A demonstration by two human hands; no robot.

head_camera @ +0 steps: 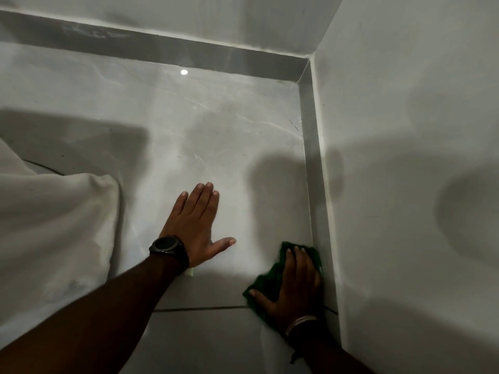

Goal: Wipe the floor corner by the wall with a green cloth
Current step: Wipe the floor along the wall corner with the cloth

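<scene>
Right hand (293, 287) flat on green cloth (266, 280), left hand (197, 225) flat on floor (189, 130)

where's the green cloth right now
Lower right of the head view, the green cloth lies on the floor under the right hand, against the skirting.

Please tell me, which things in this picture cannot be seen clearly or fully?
All in the head view:
1. Green cloth: mostly covered by the right hand, so its full shape is hidden.
2. Floor under the cloth: hidden, so whether it is clean or dirty cannot be told.
3. Small pale object by the left hand: mostly covered by the wrist, too small to identify.
4. White fabric: cut off by the left edge.
</scene>
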